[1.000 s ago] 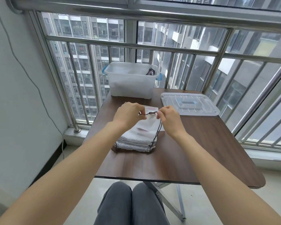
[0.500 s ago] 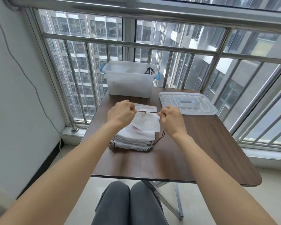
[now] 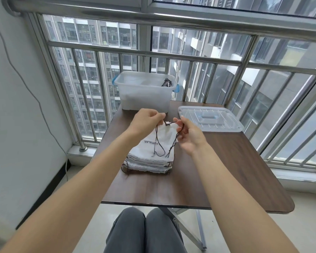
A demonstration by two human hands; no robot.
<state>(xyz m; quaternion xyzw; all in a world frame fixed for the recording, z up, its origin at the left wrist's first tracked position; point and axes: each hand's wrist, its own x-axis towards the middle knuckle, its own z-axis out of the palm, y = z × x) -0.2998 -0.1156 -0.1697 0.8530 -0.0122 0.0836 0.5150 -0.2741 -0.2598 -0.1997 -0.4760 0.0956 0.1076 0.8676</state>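
Head view: the left hand and right hand each pinch the dark drawstring cord at the mouth of the top white pouch. The pouch rests on the stack of pouches at mid-surface. Half a second ago the cord ran taut between the hands; now its strands hang slack. The mouth appears cinched, though the knot is too small to confirm.

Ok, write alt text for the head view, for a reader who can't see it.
The left hand and right hand pinch the dark drawstring of a white pouch atop a stack of pouches on a brown table. Behind sit an open plastic bin and its lid.
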